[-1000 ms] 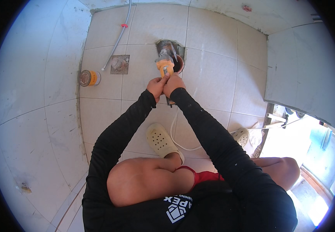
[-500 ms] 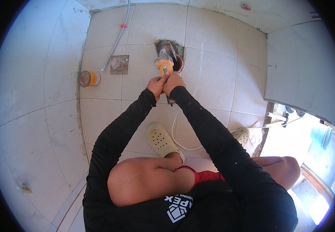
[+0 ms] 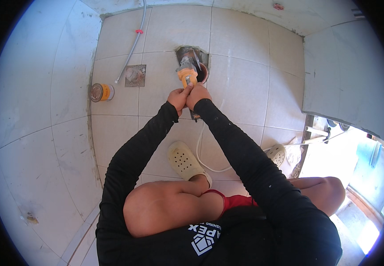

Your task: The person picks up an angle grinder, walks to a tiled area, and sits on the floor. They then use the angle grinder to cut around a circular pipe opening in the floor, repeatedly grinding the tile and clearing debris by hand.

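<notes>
Both of my hands are wrapped round the body of an orange angle grinder (image 3: 186, 75). My left hand (image 3: 178, 97) closes on it from the left, and my right hand (image 3: 197, 94) from the right, their thumbs close together. The grinder's head and its disc (image 3: 197, 60) reach into a rough hole (image 3: 184, 50) cut in the tiled floor. Beside the disc shows the round reddish-brown rim of a pipe (image 3: 205, 74) in that hole. From the grinder's rear end a white cord (image 3: 198, 148) runs back past my foot.
On the left by the wall lies a can (image 3: 102, 92) with a yellow label. Near it are a square floor opening (image 3: 135, 76) and a grey flexible hose (image 3: 132, 51). My clogs (image 3: 184, 160) flank the cord. White pipes (image 3: 316, 131) lie by the doorway at right.
Almost nothing differs. The whole scene has shifted very slightly in the picture, while both hands keep their hold on the angle grinder at the hole.
</notes>
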Available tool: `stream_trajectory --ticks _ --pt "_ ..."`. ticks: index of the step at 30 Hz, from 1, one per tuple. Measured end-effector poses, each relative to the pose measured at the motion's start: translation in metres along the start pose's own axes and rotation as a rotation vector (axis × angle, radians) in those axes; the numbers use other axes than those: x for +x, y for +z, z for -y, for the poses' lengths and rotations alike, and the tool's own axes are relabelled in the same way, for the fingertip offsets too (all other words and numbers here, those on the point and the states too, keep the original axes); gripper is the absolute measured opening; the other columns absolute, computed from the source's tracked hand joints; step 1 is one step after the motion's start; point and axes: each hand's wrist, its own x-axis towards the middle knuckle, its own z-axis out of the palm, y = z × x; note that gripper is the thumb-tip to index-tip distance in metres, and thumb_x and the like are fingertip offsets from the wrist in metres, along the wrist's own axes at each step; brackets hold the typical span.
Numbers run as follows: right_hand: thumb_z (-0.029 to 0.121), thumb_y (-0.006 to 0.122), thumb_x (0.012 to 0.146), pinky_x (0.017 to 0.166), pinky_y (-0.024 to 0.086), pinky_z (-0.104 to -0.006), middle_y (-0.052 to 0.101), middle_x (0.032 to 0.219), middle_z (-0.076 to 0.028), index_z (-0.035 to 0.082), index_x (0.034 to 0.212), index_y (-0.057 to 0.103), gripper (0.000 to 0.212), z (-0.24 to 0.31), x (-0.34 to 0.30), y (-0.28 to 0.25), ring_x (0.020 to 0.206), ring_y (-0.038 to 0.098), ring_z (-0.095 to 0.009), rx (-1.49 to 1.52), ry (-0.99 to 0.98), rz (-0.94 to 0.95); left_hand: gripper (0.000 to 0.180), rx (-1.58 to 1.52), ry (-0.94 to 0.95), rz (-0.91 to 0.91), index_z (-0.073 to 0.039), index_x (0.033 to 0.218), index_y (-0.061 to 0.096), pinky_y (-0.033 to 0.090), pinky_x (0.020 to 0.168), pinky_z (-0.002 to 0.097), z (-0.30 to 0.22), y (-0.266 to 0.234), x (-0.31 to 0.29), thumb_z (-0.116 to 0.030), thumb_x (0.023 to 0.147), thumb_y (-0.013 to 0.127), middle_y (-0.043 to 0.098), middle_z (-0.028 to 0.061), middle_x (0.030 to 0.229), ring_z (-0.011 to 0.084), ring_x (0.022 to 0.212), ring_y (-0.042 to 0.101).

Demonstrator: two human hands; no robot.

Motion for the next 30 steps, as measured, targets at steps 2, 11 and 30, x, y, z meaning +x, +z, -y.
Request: stream_trajectory --ticks 2,11,30 --pt "0.026 0.061 0.085 0.081 0.052 -0.0450 0.068 0.097 -0.025 -0.004 0.106 0.051 0.038 0.0001 -0.0005 -0.0011 0.095 0.066 -0.039 0.001 0.002 0.001 0.058 0.016 -0.003 -0.003 0.006 0.111 0.058 0.056 0.070 0.0287 0.0000 0.0000 0.0005 -0.048 0.091 0.063 0.068 0.0099 0.096 0.0167 0.080 0.068" --pt "0.028 0.060 0.086 0.083 0.052 -0.0449 0.067 0.098 -0.025 -0.005 0.109 0.051 0.040 -0.0006 -0.0027 -0.0038 0.097 0.066 -0.040 0.007 0.029 0.021 0.058 0.028 0.009 -0.009 0.007 0.106 0.059 0.055 0.066 0.0280 0.0019 0.0019 0.0014 -0.049 0.091 0.063 0.067 0.0100 0.091 0.0167 0.076 0.067" --pt "0.026 0.063 0.084 0.083 0.053 -0.0448 0.066 0.100 -0.028 -0.007 0.110 0.051 0.043 -0.0063 -0.0071 -0.0077 0.098 0.065 -0.040 0.027 0.011 0.029 0.064 0.120 0.013 -0.042 0.009 0.107 0.058 0.056 0.066 0.0276 0.0055 0.0054 0.0009 -0.051 0.088 0.065 0.067 0.0109 0.091 0.0167 0.075 0.067"
